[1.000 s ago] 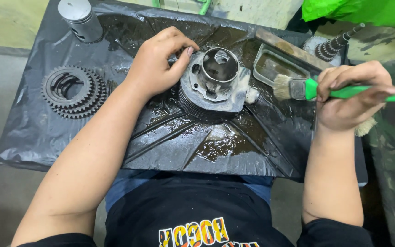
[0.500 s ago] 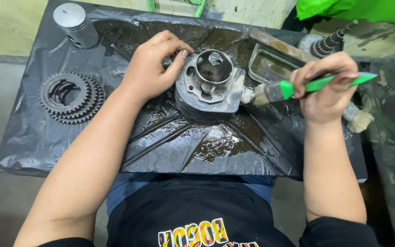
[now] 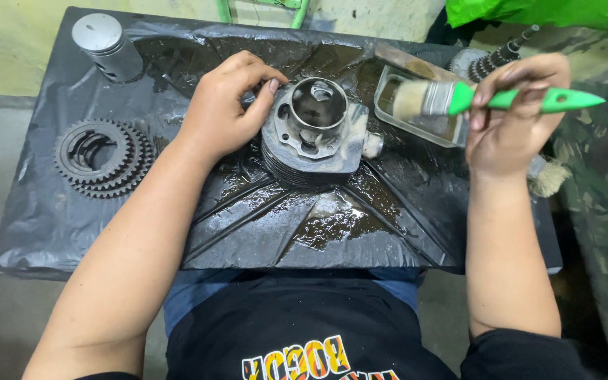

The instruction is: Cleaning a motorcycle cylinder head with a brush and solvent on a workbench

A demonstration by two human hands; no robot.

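A: Resting far left on the wet black-sheeted surface (image 3: 51, 232), the gear stack (image 3: 103, 158) lies apart; the left hand (image 3: 223, 112) curls spread fingers against the engine cylinder (image 3: 314, 134), steadying it.

B: The right hand (image 3: 511, 116) pinches the green-handled brush (image 3: 459, 98), bristles over the tray (image 3: 416, 116), likely for dipping.

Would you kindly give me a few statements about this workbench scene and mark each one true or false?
1. The right hand holds a green-handled brush. True.
2. The left hand rests on the finned metal cylinder. True.
3. The brush bristles touch the cylinder. False: they hang over the clear tray.
4. The stack of gears lies beside the right hand. False: it lies left of the left arm.
5. The grey piston stands at the sheet's far left corner. True.
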